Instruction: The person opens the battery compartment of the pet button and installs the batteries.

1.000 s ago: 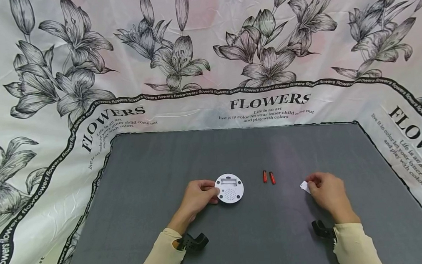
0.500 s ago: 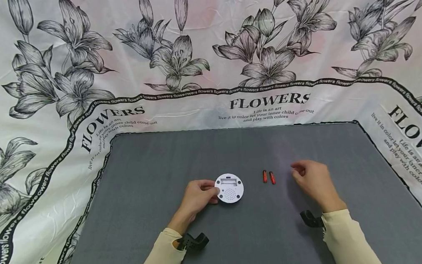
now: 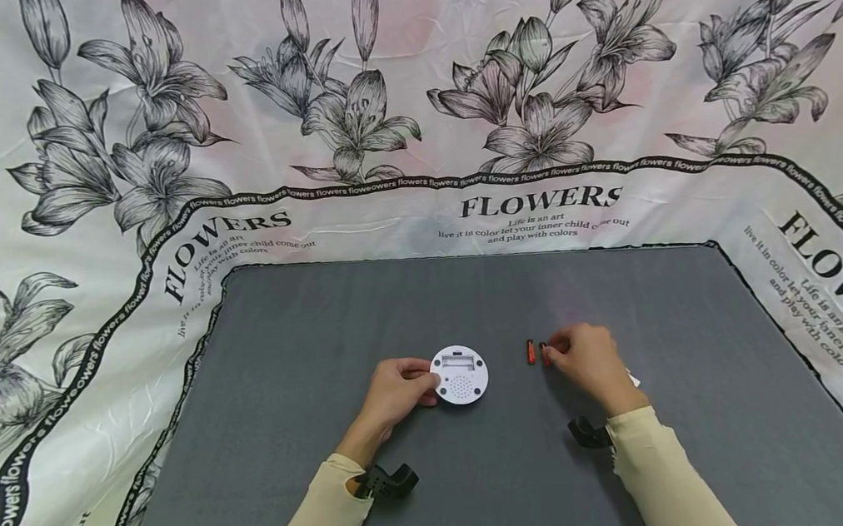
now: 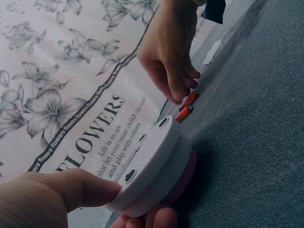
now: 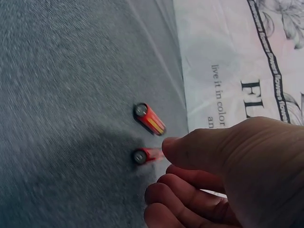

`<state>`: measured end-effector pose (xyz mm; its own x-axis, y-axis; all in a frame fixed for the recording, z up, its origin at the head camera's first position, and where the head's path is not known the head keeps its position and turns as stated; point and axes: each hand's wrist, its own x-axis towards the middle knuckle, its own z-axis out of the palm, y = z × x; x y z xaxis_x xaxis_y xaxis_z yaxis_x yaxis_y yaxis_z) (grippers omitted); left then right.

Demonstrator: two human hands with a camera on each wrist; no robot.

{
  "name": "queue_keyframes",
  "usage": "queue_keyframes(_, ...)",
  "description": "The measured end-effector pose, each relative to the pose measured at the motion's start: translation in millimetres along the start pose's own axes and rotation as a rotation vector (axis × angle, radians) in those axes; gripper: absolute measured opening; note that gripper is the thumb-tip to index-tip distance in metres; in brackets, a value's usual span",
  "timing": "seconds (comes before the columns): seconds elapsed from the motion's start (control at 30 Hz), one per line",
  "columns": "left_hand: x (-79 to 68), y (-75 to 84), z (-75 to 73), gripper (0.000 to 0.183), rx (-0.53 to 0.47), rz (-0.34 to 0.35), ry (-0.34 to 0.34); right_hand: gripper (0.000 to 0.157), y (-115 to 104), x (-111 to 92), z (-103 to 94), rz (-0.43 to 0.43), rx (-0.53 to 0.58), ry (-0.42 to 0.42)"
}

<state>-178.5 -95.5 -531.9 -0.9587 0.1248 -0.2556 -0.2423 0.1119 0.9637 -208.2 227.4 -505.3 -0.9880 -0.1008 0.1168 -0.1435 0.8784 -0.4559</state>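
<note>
My left hand point(image 3: 401, 390) holds a round white device point(image 3: 459, 375) by its left edge, thumb on the face. An open compartment and several dark feet show on that face. In the left wrist view the device point(image 4: 156, 161) stands tilted, with a pink part underneath. Two small red batteries lie to its right: the left battery point(image 3: 530, 352) is untouched, and the right battery point(image 3: 544, 354) is at the fingertips of my right hand point(image 3: 588, 365). In the right wrist view the thumb covers the end of the nearer battery point(image 5: 148, 155); whether the fingers pinch it is unclear.
A small white piece point(image 3: 634, 379) lies on the grey cloth point(image 3: 412, 498), partly behind the right hand. A white border printed with flowers and lettering point(image 3: 541, 201) surrounds the grey area. Both wrists carry black camera mounts point(image 3: 386, 482).
My right hand has let go of the small white piece and moved left to the right-hand battery. The left hand and the white device have stayed in place.
</note>
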Motion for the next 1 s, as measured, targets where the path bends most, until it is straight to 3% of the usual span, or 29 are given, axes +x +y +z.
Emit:
queue_keyframes(0.67, -1.9, 0.3, 0.0, 0.032, -0.009, 0.003, -0.01, 0.011, -3, -1, 6.2, 0.032, -0.009, -0.002)
queue_keyframes(1.0, -1.8, -0.9, -0.3, 0.033, -0.02, 0.012, -0.006, 0.008, -29, 14, -14.8, -0.155, -0.006, 0.038)
